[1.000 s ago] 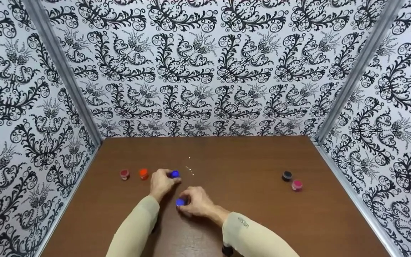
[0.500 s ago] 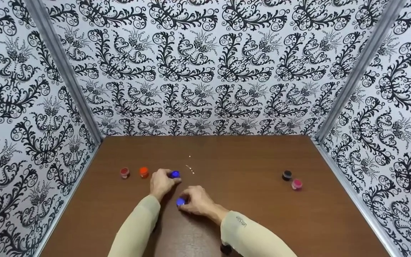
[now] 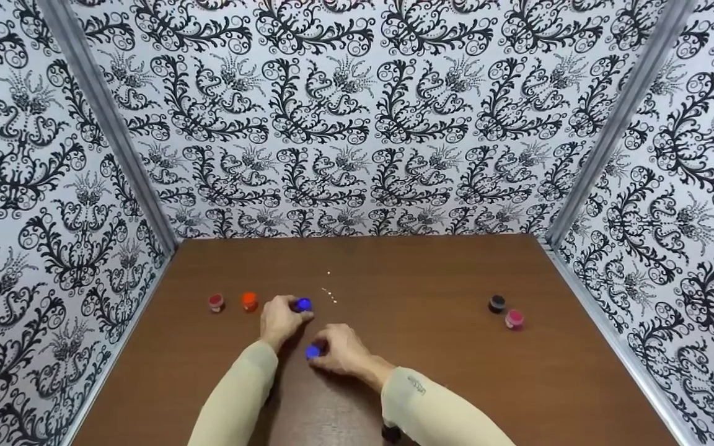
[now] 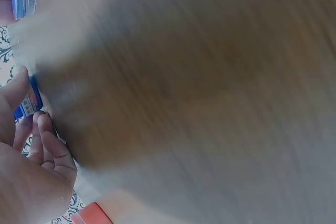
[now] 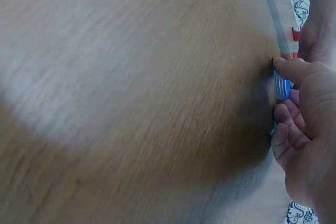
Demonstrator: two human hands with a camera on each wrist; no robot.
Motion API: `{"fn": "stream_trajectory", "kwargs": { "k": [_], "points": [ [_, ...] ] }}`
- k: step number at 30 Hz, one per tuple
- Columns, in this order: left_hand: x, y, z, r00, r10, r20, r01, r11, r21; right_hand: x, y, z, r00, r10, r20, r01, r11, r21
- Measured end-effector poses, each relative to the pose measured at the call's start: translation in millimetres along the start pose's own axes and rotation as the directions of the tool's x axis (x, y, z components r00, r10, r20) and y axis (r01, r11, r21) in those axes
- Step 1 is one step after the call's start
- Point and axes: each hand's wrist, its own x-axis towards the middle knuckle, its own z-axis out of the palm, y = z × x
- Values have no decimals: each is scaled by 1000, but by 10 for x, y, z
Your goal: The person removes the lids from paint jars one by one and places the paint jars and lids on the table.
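My left hand [image 3: 281, 321] pinches a small jar with a blue lid [image 3: 304, 304] between thumb and fingers, low over the brown table. In the left wrist view this blue jar [image 4: 33, 98] shows a printed label, and the thumb and fingertips lie on either side of it. Nearer to me and slightly to the right, my right hand [image 3: 346, 352] grips a second blue-lidded jar [image 3: 313, 352]. Its ribbed side [image 5: 282, 85] shows between thumb and fingers in the right wrist view. The two jars stand apart, one behind the other.
To the left of my left hand stand an orange-lidded jar [image 3: 249, 301] and a red-lidded jar [image 3: 215, 302]. Far right are a black-lidded jar [image 3: 497, 303] and a pink-lidded jar [image 3: 514, 319]. Patterned walls [image 3: 357, 130] enclose the table [image 3: 431, 279] at back and sides.
Both hands stay in place on their blue jars. Only the head view shifts very slightly.
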Motion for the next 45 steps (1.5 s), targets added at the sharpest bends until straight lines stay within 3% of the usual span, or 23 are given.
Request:
{"fn": "stream_trajectory", "kwargs": {
  "k": [5,15,27,36,45],
  "points": [
    [-30,-6,-36,1000,29,-7,-29,1000,-8,-24,-37,-49,1000,-16,-3,16,1000,-2],
    [-79,-2,-145,996,91,20,-91,996,-10,6,-15,-199,1000,25,-3,-25,1000,18],
    [-182,52,-395,995,99,18,-100,995,10,11,98,-383,997,79,-14,-78,995,60],
    [-267,-27,-584,995,93,-40,-94,995,-19,0,185,-576,995,86,-59,-83,995,50],
    [-248,-133,-754,988,76,-134,-74,997,18,-37,221,-634,994,84,-72,-80,996,50]
  ]
}}
